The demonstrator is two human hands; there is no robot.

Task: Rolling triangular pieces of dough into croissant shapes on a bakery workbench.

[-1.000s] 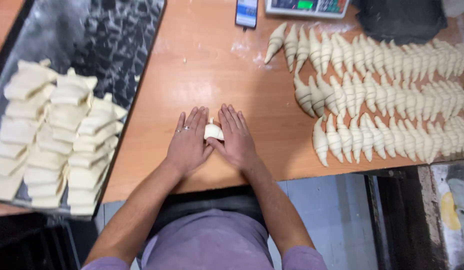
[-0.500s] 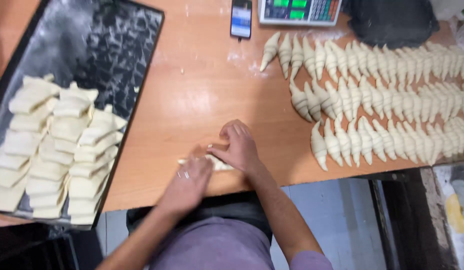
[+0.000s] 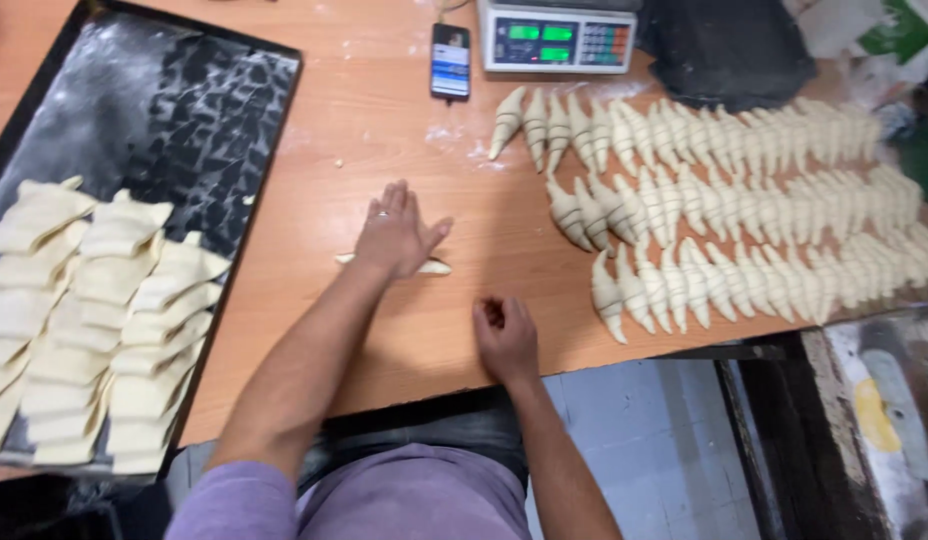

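- The left hand (image 3: 394,235) lies flat, fingers spread, on a dough roll (image 3: 431,267) in the middle of the surface (image 3: 384,110). The roll's pointed ends show on either side of the palm, so the grip is open and pressing, not closed around it.
- A second ago both hands sat side by side on a small folded piece. Now that piece is stretched into a long thin roll, and only the left hand is on it.
- The right hand (image 3: 504,335) has drawn back toward the near edge. It rests with fingers loosely curled and holds nothing.
- This suggests the rolling is nearly done. The piece already looks close to the shaped croissants (image 3: 744,200) that lie in rows to the right.
- A tray (image 3: 174,110) of cut dough pieces (image 3: 94,320) sits at the left.
- A phone (image 3: 450,60) and a scale (image 3: 556,35) stand at the far edge.
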